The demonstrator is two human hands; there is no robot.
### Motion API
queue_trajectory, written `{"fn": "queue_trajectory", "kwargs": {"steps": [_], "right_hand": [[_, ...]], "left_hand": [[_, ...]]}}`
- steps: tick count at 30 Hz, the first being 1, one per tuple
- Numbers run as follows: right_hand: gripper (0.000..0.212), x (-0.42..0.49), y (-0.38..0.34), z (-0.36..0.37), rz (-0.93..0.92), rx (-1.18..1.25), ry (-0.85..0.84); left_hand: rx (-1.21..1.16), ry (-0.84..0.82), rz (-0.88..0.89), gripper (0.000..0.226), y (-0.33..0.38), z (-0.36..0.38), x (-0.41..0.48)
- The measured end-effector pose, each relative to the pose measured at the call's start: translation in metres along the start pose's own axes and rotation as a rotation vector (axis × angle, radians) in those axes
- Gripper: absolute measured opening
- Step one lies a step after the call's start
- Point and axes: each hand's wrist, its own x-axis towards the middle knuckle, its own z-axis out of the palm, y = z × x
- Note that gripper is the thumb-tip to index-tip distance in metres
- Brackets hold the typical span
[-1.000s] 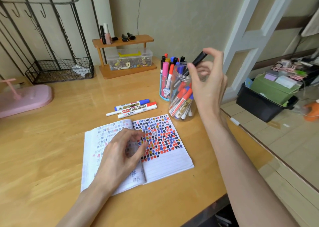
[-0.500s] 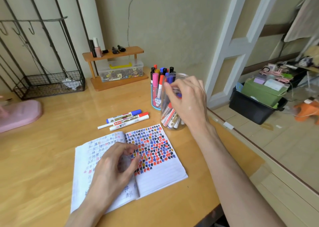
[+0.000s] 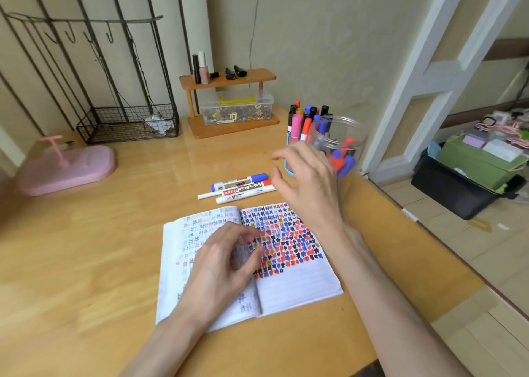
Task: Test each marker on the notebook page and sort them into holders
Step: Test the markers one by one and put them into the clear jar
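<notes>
The notebook [image 3: 289, 288] lies open on the wooden bench [image 3: 86, 262], roughly in the middle and near its front edge. Its right page is crowded in the upper half with small black, blue and red marks, and the lower lines are bare. The left page carries fainter marks.

The left hand [image 3: 226, 262] rests on the notebook across the centre fold. Its fingers are loosely curled, with the thumb close to the fingertips, and nothing shows in its grasp.

The right hand [image 3: 309, 187] hovers above the bench just past the top edge of the right page. Its fingers are spread and relaxed, and it holds nothing.

Just beyond the notebook a small cluster of whiteboard markers [image 3: 243, 189] lies flat and side by side, a blue-capped one and a red-capped one among them. The right hand's fingertips are close to their capped ends.

Behind the right hand stand 2 holders, touching or nearly so. A clear jar [image 3: 356, 130] holds red and blue markers leaning inside it. To its left, a blue cup [image 3: 289, 170] is packed with upright markers, partly hidden by the hand.

Against the wall sit a small wooden shelf [image 3: 229, 76] with a clear plastic box [image 3: 237, 110] under it, a black wire basket [image 3: 128, 124] and a pink tray [image 3: 68, 167].
</notes>
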Motion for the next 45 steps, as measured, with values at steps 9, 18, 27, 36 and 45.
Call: {"fn": "queue_trajectory", "kwargs": {"steps": [9,18,27,36,45], "right_hand": [[0.032,-0.002,0.003,0.062,0.061,-0.014,-0.605],[0.021,-0.006,0.009,0.080,0.058,-0.027,-0.600],[0.014,-0.012,-0.012,0.039,0.374,0.392,-0.268],[0.023,-0.054,-0.046,-0.005,0.774,1.065,-0.202],[0.023,-0.074,-0.054,-0.011,0.814,1.028,-0.233]], "left_hand": [[0.006,0.012,0.015,0.018,-0.002,0.000,0.001],[-0.002,0.017,-0.001,0.018,-0.002,-0.001,0.001],[-0.077,0.046,-0.031,0.029,-0.001,-0.001,0.000],[-0.082,0.123,-0.072,0.018,0.004,-0.004,-0.001],[0.047,0.024,0.058,0.018,0.007,-0.003,-0.003]]}}
